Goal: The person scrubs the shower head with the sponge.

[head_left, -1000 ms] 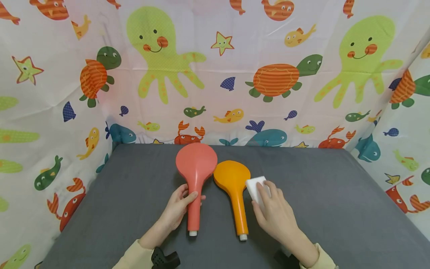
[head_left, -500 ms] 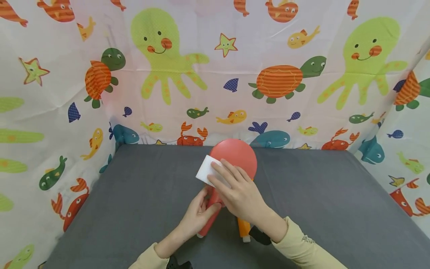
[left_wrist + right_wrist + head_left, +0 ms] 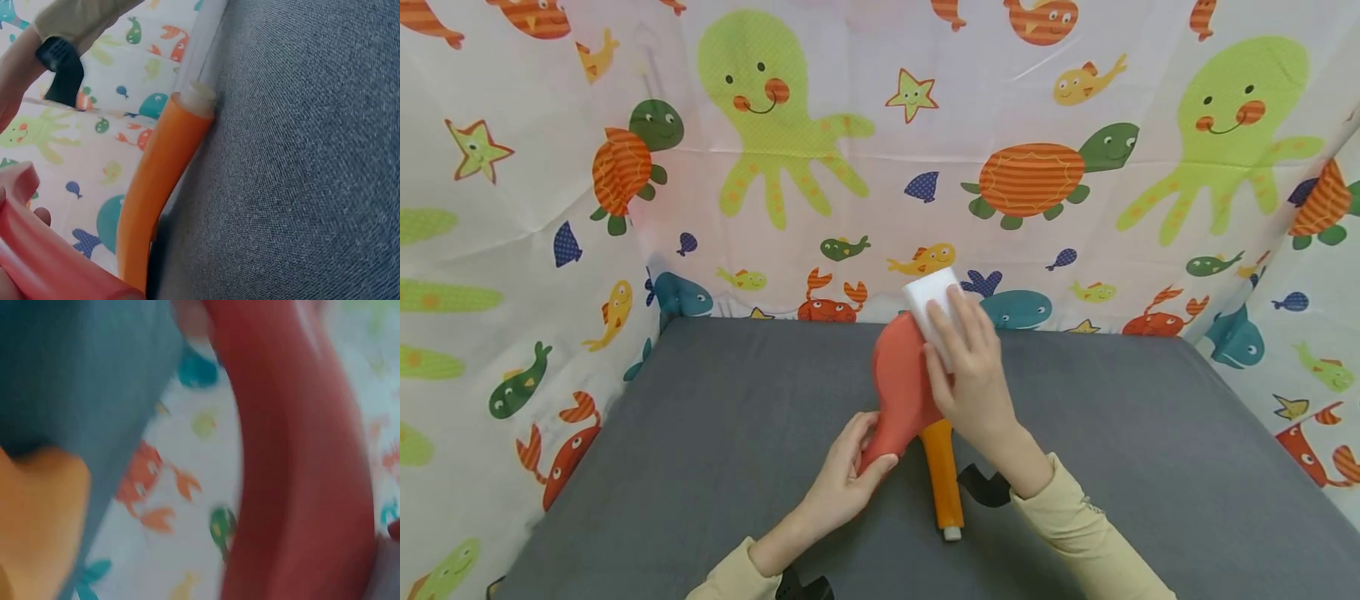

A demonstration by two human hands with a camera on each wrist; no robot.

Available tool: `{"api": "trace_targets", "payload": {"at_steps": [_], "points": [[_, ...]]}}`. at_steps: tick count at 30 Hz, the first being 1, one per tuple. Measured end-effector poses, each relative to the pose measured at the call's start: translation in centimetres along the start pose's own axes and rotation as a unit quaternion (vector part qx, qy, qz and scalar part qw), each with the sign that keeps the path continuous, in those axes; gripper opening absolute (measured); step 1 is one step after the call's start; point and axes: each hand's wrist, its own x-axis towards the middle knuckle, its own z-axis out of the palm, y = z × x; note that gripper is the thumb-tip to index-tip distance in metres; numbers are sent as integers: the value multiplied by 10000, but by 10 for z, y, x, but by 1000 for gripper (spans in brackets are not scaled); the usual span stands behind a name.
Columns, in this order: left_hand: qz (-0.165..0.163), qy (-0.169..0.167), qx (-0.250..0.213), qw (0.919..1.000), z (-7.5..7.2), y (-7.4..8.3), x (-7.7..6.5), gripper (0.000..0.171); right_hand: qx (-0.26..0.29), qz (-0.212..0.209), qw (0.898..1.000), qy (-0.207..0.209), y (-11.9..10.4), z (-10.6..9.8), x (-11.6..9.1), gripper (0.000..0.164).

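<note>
A red handheld shower head (image 3: 897, 375) is lifted over the table and tilted, with its side toward the head camera. My left hand (image 3: 837, 482) grips its handle, thumb in front. My right hand (image 3: 976, 383) holds a white sponge block (image 3: 929, 292) against the upper right edge of the red head. Below lies an orange shower head (image 3: 943, 483) on the table; its round head is hidden behind the red one. The left wrist view shows the orange handle (image 3: 156, 181) with its pale end fitting. In the right wrist view the red shower head (image 3: 300, 456) looks blurred and close.
A grey cloth covers the table (image 3: 760, 392). Behind and at both sides hangs a white curtain (image 3: 865, 208) printed with sea animals. Dark wrist mounts (image 3: 985, 486) sit on both forearms.
The red shower head has moved right, over the orange one, and turned on its side. The sponge went from beside the orange head across to the red one, then up to its top edge.
</note>
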Motion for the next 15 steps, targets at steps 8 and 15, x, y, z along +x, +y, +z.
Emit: {"api": "trace_targets", "payload": {"at_steps": [8, 15], "points": [[351, 316, 446, 9979, -2, -8, 0, 38, 494, -1831, 9757, -1097, -19, 20, -16, 57], [-97, 163, 71, 9998, -1, 0, 4, 38, 238, -153, 9996, -80, 11, 6, 0, 51]]}}
